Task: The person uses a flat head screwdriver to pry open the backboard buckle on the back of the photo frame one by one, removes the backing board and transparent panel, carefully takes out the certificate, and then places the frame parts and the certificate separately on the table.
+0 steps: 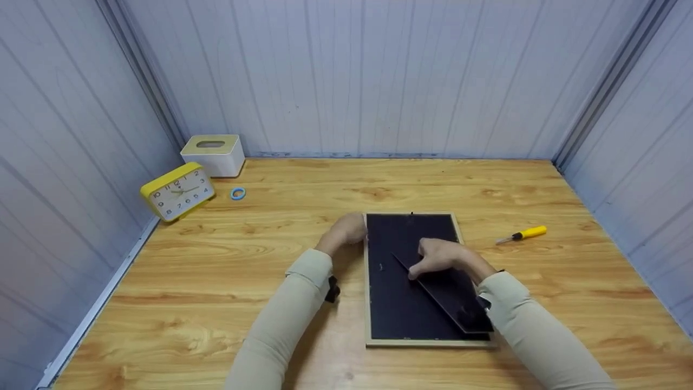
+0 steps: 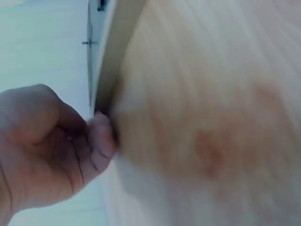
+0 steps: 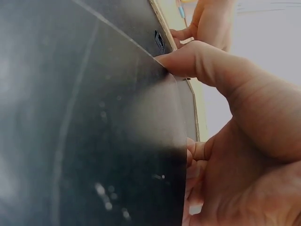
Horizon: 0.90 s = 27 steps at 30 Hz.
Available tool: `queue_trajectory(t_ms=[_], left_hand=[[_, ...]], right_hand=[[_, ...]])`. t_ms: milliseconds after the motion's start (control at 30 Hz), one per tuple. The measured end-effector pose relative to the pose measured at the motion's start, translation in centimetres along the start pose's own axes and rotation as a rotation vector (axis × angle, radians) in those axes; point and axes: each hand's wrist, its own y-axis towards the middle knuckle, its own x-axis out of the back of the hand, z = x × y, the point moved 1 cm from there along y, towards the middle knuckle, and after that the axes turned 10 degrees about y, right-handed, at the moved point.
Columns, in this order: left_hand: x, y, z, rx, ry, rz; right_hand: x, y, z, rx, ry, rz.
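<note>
A picture frame with a light wooden rim (image 1: 430, 343) lies face down on the wooden table, its black backing board (image 1: 398, 303) upward. My right hand (image 1: 439, 257) pinches the edge of a black stand flap (image 1: 452, 295), thumb on one face and fingers behind it. The flap tilts up off the backing. At the frame's upper left side, my left hand (image 1: 349, 228) grips the rim with curled fingers (image 2: 101, 141). Small metal tabs on the backing show in the right wrist view. Where the flap joins the backing is hidden.
A yellow screwdriver (image 1: 533, 232) lies right of the frame. At the back left stand a yellow alarm clock (image 1: 181, 195) and a white tissue box (image 1: 224, 162), with a blue ring (image 1: 237, 193) beside them. Walls (image 1: 357, 81) enclose the table's back and sides.
</note>
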Motion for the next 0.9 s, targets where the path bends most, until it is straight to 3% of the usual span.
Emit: queue_trajectory(t_ms=[133, 300, 600, 900], left_hand=[[-0.3, -0.3, 1.0, -0.046, -0.118, 0.014], [-0.4, -0.6, 1.4, -0.069, -0.179, 0.045], [-0.2, -1.0, 1.8, -0.010, -0.267, 0.080], [0.0, -1.0, 2.1, -0.012, -0.281, 0.093]], right_hand=[[-0.1, 0.0, -0.1, -0.007, 0.006, -0.010], [-0.1, 0.0, -0.2, -0.005, 0.015, -0.025], [-0.1, -0.1, -0.2, 0.023, 0.051, -0.030], [0.3, -0.4, -0.5, 0.073, 0.104, -0.046]])
